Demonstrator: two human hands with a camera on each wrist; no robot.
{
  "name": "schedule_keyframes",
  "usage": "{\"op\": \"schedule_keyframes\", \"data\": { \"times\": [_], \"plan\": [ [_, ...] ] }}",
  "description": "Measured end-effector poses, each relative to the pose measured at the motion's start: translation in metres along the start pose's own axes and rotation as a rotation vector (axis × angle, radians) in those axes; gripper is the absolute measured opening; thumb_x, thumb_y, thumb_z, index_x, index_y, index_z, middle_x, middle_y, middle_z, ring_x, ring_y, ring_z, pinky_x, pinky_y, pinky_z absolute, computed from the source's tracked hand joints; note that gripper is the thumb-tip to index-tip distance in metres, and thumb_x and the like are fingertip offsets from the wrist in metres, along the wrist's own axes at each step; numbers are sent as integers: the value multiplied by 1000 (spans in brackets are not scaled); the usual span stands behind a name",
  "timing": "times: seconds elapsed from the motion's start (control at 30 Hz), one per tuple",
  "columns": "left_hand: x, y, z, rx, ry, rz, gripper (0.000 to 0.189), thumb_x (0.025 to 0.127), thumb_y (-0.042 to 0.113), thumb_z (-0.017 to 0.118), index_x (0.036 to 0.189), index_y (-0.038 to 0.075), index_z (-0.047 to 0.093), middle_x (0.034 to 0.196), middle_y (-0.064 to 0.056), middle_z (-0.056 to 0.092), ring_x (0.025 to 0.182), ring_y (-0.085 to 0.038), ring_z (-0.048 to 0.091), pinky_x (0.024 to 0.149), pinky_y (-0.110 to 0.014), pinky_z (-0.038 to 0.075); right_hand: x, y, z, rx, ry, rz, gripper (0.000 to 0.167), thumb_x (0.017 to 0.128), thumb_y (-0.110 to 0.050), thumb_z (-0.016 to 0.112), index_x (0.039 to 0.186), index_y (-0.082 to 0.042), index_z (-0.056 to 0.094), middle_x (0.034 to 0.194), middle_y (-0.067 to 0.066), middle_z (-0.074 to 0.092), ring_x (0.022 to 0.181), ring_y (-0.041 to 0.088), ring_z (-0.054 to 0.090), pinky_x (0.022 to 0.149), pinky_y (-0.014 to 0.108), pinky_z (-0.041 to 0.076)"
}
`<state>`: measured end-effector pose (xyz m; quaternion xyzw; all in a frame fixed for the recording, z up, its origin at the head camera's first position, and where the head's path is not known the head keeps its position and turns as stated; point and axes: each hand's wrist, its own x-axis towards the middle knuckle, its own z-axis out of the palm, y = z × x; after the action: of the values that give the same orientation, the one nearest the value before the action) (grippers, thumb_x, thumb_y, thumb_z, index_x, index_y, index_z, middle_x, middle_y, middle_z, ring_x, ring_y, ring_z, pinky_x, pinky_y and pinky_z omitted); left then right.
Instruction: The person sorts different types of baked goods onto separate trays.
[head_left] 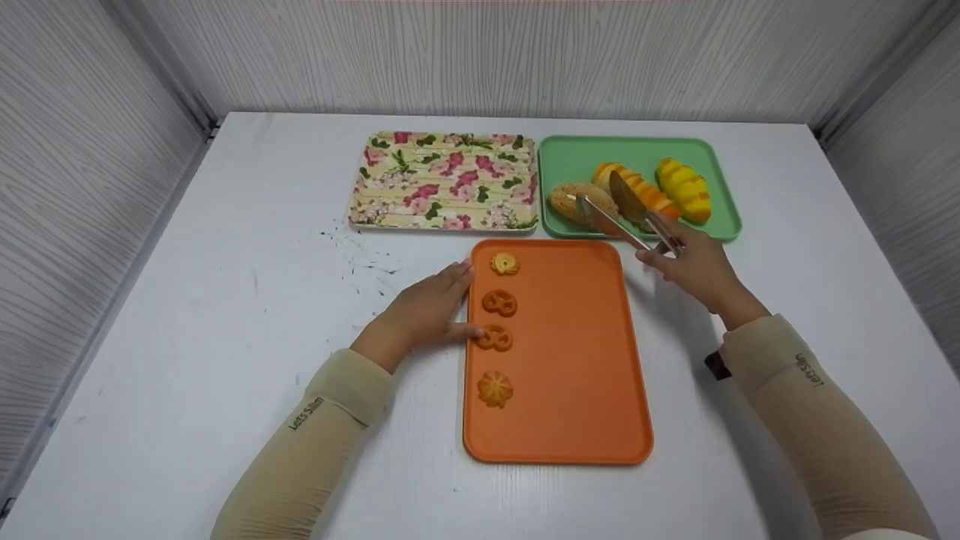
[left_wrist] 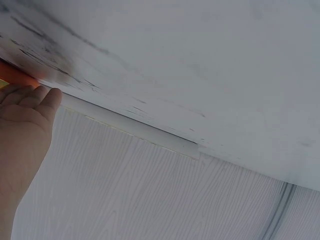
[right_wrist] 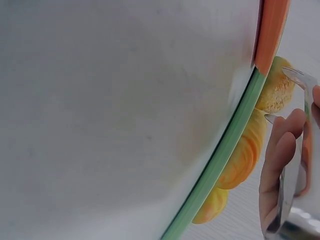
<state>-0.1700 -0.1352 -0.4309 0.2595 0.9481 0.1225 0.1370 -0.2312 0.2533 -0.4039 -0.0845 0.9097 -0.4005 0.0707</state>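
My right hand grips metal tongs, whose spread tips reach over the green tray. One tip is above the sesame-topped bread, the other beside the orange-striped bread. The right wrist view shows the tongs held between fingers and thumb near that same bread. My left hand rests along the left edge of the orange tray, thumb over the rim by a pretzel-shaped cookie. In the left wrist view the left hand has straight fingers.
A yellow striped bread lies at the green tray's right. Down the orange tray's left side also lie a round cookie, another pretzel-shaped cookie and a flower-shaped cookie. A floral tray stands at the back, left of the green one.
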Motion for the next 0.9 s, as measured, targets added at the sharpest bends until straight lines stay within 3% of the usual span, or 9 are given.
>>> {"op": "schedule_keyframes", "data": {
  "times": [0.27,0.6,0.77,0.9],
  "plan": [
    [-1,-1,0,-3,-1,-3,96,87,62,53,152,3,14,158,-10,6,144,-23,8,114,-35,12,-5,-8,2,-109,19,-102,72,87,-47,65,149,-26,34,99,10,67,64,29,62,57,29,46],
    [-2,-1,0,-13,11,2,97,87,62,54,152,2,14,158,-10,7,143,-24,9,114,-36,13,-6,-23,8,-212,45,-283,67,90,-40,65,149,-25,36,95,9,69,67,20,58,59,33,45],
    [-1,0,0,-4,12,-2,97,87,62,53,152,3,14,158,-10,7,143,-23,10,114,-35,14,-5,-34,13,-213,-39,-340,66,90,-33,67,148,-25,37,95,5,69,60,18,57,57,32,47],
    [-1,1,0,1,13,0,96,87,61,54,152,2,15,158,-11,9,143,-24,11,114,-37,16,-2,-43,16,-239,-143,-348,66,91,-37,65,148,-21,37,99,3,69,55,17,51,53,33,42]
  ]
}}
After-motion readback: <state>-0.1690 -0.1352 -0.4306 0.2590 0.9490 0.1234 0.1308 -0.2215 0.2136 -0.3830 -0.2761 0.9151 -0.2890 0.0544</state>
